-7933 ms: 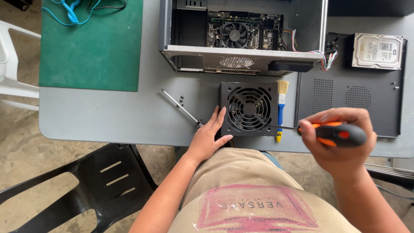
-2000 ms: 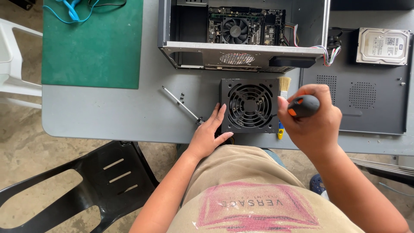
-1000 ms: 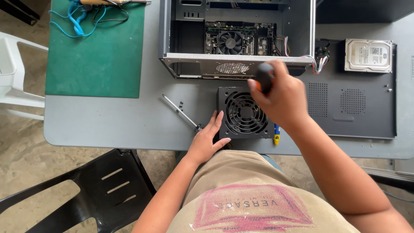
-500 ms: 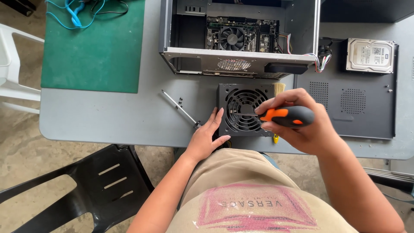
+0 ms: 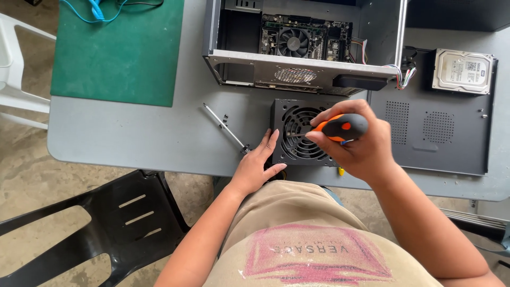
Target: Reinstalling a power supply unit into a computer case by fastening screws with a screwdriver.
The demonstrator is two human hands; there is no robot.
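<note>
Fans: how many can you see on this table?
2. One sits behind the round grille of the black power supply box, steadied by the left hand while the right hand holds a screwdriver. Another sits inside the open computer case. More may be hidden.

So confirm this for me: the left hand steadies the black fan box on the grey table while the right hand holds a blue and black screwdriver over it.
One thing is off. In the head view, the screwdriver in the right hand is orange and black, not blue and black. The rest stands: the left hand steadies the black fan box on the grey table.
</note>
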